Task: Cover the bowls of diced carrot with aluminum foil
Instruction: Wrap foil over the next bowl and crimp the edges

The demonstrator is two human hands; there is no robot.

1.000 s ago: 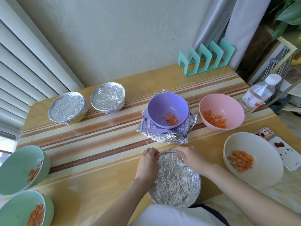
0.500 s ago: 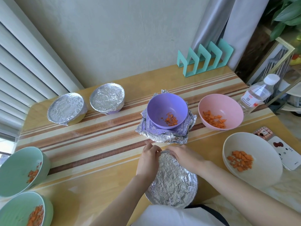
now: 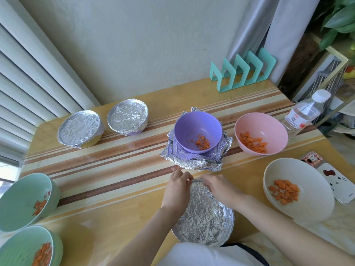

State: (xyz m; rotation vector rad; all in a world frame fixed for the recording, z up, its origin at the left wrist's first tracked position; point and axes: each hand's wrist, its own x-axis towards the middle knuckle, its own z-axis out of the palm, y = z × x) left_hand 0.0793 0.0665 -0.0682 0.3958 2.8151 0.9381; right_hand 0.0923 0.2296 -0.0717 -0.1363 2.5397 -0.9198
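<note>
Right under the left hand and right hand, near the bench edge, sits a covered bowl. Both hands pinch its foil at the far rim. Just past them stands a purple bowl, open on top.

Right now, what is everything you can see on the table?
far covered bowls: two, silver foil, back left.
near covered bowl: one, silver foil, front centre.
purple bowl: one, uncovered, carrot inside, centre, on foil sheets.
pink bowl: one, uncovered, carrot, right of purple.
cream bowl: one, uncovered, carrot, right.
green bowls: two, uncovered, carrot, front left.
rack: one, teal, back.
bottle: one, clear, white cap, back right.
phone: one, white, right edge.
table: one, wooden, striped.
left hand, right hand: both pinch near covered bowl's far rim.
</note>
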